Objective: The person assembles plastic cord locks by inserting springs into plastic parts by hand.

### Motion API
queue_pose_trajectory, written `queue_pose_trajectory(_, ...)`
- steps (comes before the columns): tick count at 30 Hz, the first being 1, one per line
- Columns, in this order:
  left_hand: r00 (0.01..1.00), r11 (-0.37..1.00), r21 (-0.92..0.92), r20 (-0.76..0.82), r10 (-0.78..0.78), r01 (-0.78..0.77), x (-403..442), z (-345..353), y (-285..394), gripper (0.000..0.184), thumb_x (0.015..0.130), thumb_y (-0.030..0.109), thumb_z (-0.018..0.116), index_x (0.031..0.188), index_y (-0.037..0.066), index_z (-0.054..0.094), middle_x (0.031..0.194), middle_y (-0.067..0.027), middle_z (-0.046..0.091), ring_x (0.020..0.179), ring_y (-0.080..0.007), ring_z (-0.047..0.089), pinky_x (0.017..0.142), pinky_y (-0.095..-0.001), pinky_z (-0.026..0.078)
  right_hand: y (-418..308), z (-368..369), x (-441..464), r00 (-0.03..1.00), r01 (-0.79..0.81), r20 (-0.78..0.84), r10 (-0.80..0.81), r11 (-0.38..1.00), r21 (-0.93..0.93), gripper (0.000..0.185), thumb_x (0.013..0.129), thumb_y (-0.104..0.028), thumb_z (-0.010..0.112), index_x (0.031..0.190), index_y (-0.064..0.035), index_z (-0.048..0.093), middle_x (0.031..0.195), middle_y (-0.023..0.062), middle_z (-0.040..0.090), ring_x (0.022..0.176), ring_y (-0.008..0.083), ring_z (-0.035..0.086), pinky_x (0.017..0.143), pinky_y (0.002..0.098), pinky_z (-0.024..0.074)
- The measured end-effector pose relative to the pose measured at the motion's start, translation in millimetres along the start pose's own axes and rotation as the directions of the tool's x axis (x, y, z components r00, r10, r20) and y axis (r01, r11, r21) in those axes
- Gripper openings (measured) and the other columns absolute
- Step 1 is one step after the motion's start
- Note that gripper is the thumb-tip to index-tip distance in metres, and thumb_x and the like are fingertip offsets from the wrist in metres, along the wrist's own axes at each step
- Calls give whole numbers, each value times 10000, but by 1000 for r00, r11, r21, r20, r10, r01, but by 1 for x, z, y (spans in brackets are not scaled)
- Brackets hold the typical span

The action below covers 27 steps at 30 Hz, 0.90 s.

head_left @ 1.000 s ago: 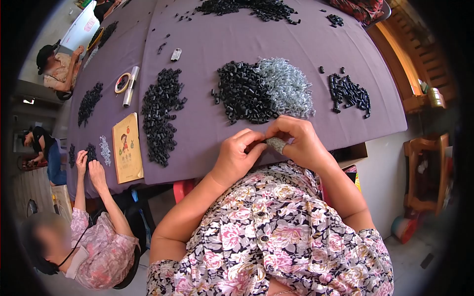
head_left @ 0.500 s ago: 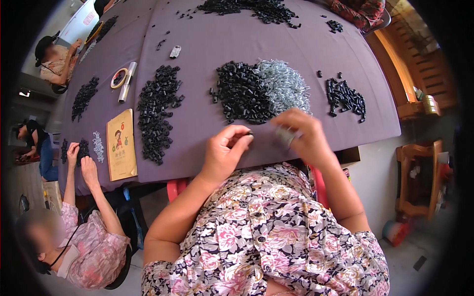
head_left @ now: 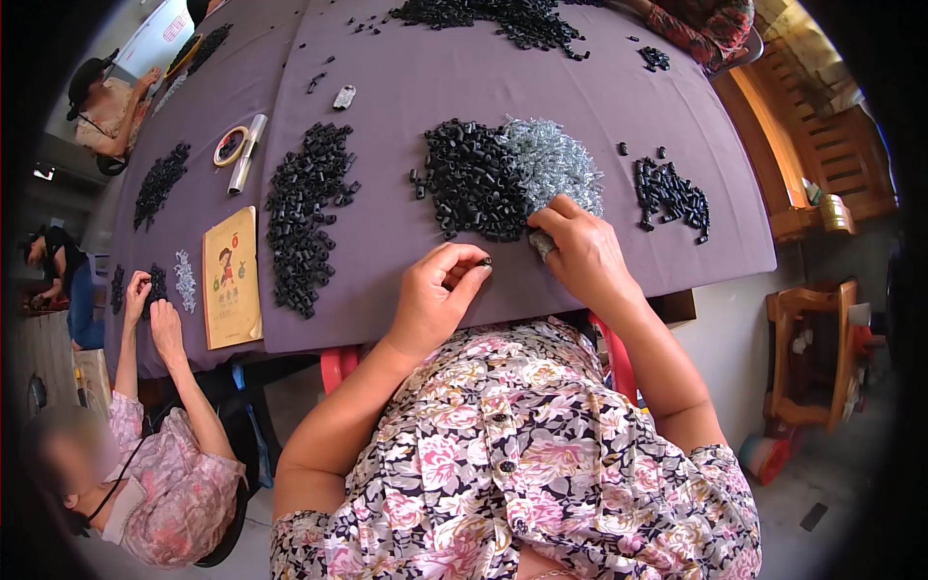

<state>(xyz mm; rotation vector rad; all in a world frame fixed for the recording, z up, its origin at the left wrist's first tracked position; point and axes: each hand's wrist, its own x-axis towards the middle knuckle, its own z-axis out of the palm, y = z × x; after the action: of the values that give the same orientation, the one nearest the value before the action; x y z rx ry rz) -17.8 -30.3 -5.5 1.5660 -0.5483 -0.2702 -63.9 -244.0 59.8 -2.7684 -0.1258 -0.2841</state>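
Pinched between the thumb and fingertips of my left hand (head_left: 437,293) is a small black plastic piece (head_left: 484,262), mostly covered by the fingers. My right hand (head_left: 583,249) is closed, its fingertips at the near edge of a pile of small silvery screw-like pieces (head_left: 553,159). A greyish block-like object (head_left: 543,244) shows beneath its curled fingers; its exact kind is unclear. Touching the silvery pile on its left is a heap of short black tubular plastic pieces (head_left: 472,184), just beyond my left hand.
More black pieces lie in a long heap (head_left: 309,217) at left and a small heap (head_left: 671,198) at right. A yellow booklet (head_left: 232,280), a tape roll (head_left: 230,147) and a clear roll (head_left: 248,155) lie further left. Another person's hands (head_left: 155,309) work at the left edge.
My right hand has moved slightly left and up to the edge of the silvery pile, and its motion blur is gone. My left hand keeps its pinch on the black piece.
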Motion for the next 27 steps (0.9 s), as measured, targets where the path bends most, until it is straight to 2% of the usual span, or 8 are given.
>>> queue_pose_trajectory(2, 1000, 1000, 13, 0, 4, -4, 0, 0, 0, 79, 928, 25, 679, 1003, 1, 685, 862, 13, 681, 747, -40, 619, 698, -202, 508, 2, -3, -1, 999, 21, 26, -21, 1000, 5, 353, 700, 32, 662, 1044, -43, 680, 958, 123, 618, 928, 360, 644, 788, 449, 532)
queue_pose_trajectory(5, 1000, 1000, -6, -3, 6, -6, -1, 0, 1, 83, 925, 22, 680, 1005, -1, 685, 858, 11, 680, 756, -40, 623, 701, -207, 512, 6, -3, -8, 994, 66, 75, -76, 990, 127, 369, 701, 45, 658, 1059, -42, 685, 978, 128, 623, 934, 360, 639, 788, 450, 532)
queue_pose_trajectory(8, 1000, 1000, -12, 3, 0, 0, -1, 0, 0, 86, 923, 23, 683, 1005, -1, 685, 857, 9, 682, 758, -39, 623, 700, -209, 513, 3, -4, -13, 1000, 13, -1, -14, 962, 271, 363, 710, 65, 648, 1057, -34, 690, 984, 135, 631, 900, 354, 645, 785, 429, 535)
queue_pose_trajectory(11, 1000, 1000, 5, -1, 22, -22, 0, 0, -1, 88, 922, 25, 684, 1007, 0, 685, 856, 5, 683, 757, -41, 624, 700, -210, 515, 4, -12, -13, 979, -174, -38, 198, 926, 336, 344, 722, 75, 639, 1048, -25, 689, 981, 138, 640, 868, 346, 655, 783, 401, 537)
queue_pose_trajectory(15, 1000, 1000, -3, 1, 11, -11, 1, 2, 0, 89, 921, 25, 685, 1006, -1, 687, 851, 7, 682, 749, -43, 620, 699, -211, 516, 7, -5, -11, 997, -59, -28, 69, 960, 272, 348, 725, 57, 650, 1058, -35, 691, 952, 135, 632, 851, 334, 657, 757, 400, 538)
queue_pose_trajectory(18, 1000, 1000, 8, -3, 1, -1, -1, 0, 1, 90, 921, 25, 685, 1007, -2, 687, 852, 6, 681, 750, -45, 621, 699, -211, 516, 4, 6, -7, 999, 17, -43, -19, 999, -41, 361, 709, 30, 674, 1061, -48, 694, 940, 120, 620, 892, 325, 659, 757, 410, 545)
queue_pose_trajectory(23, 999, 999, 1, -23, 46, -46, 0, 1, -1, 94, 899, 26, 703, 985, -6, 683, 872, -38, 682, 729, -84, 646, 647, -233, 518, -2, 12, -7, 999, 36, -37, -37, 999, -34, 372, 693, 14, 688, 1059, -51, 694, 942, 106, 617, 931, 319, 660, 774, 418, 552)
queue_pose_trajectory(27, 1000, 1000, -13, -11, 13, -14, 0, 1, -2, 92, 904, 23, 698, 991, -5, 685, 875, -26, 682, 743, -73, 641, 665, -225, 518, 0, 11, -9, 999, 38, -38, -38, 999, 0, 379, 688, 21, 696, 1060, -50, 694, 957, 110, 621, 927, 325, 660, 776, 422, 549)
